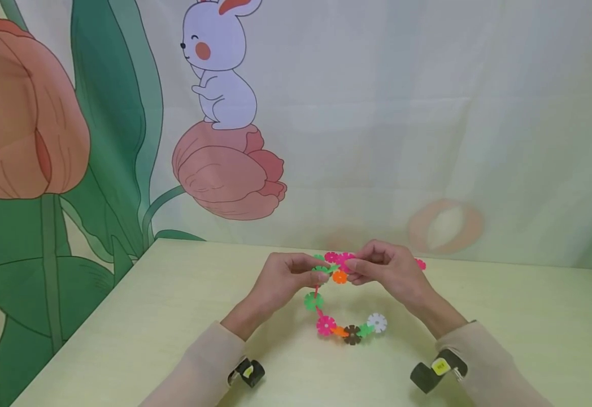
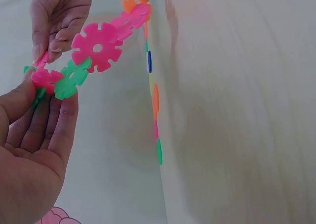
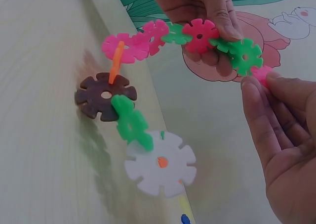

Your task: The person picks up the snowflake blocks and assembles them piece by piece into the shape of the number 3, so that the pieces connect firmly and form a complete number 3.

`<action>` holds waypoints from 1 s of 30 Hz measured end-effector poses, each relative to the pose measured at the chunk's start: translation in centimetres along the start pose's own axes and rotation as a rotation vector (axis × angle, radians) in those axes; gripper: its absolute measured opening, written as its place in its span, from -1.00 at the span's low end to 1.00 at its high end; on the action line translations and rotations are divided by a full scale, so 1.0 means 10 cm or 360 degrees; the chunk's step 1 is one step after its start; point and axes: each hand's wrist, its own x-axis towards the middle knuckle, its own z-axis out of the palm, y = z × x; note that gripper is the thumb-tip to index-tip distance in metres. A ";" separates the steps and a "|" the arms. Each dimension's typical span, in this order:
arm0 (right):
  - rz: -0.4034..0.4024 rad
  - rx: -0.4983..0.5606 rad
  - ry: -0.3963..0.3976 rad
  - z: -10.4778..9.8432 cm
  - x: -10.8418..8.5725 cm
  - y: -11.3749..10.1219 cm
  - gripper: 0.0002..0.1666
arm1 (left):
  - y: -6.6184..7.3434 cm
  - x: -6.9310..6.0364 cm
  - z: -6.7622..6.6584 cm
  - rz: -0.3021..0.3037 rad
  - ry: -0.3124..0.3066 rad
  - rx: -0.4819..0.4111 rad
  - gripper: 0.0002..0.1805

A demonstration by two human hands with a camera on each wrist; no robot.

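A chain of slotted flower-shaped plastic discs in pink, green, orange, brown and white hangs between the two hands over the table (image 1: 138, 339). My left hand (image 1: 288, 280) pinches the chain near its upper end, by the red and green discs. From the other side my right hand (image 1: 395, 271) pinches a pink disc (image 3: 261, 75), which meets a green disc (image 3: 245, 57). The chain curves down past a brown disc (image 3: 106, 96) to a white disc (image 3: 160, 164) at its lower end. Fingers partly cover the joined discs.
More discs lie at the table's far side, among them an orange disc (image 1: 340, 277) and a pink disc (image 1: 421, 264) partly behind the right hand. In the left wrist view they appear edge-on, including a blue disc (image 2: 149, 62). A printed curtain (image 1: 352, 141) hangs behind the table.
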 end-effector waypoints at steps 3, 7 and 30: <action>-0.0016 0.0007 -0.0017 0.00 0.00 0.00 -0.78 | 0.01 0.00 -0.01 -0.0006 -0.0008 -0.0009 -0.78; -0.0027 0.0012 -0.0044 -0.01 0.00 0.01 -0.78 | 0.02 0.00 -0.01 -0.0026 -0.0025 -0.0011 -0.78; 0.0045 -0.0032 0.0030 -0.12 0.03 -0.08 -0.66 | -0.04 0.06 0.02 -0.0087 -0.0291 -0.0313 -0.56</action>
